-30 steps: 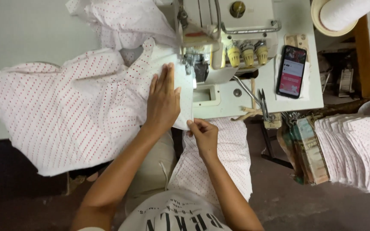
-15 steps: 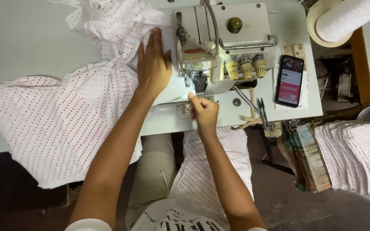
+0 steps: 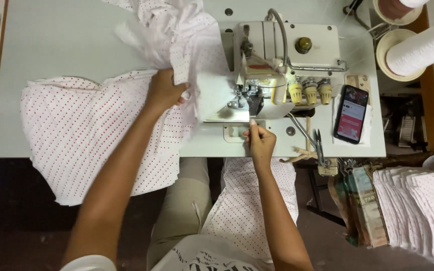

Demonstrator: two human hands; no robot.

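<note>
Pale table carried sewing machine w/ dotted white fabric spread at left. Left hand fingers gripped bunched fabric; right hand fingers pinched shut nr needle, contents unclear.

The left hand closes over bunched dotted fabric; its fingertips are buried in the folds. The fabric heap runs off the top edge. The sewing machine's needle area is too small to resolve. The right hand's pinch conceals whatever it grips. The thread cone and cut-piece stack are cropped at right.
</note>
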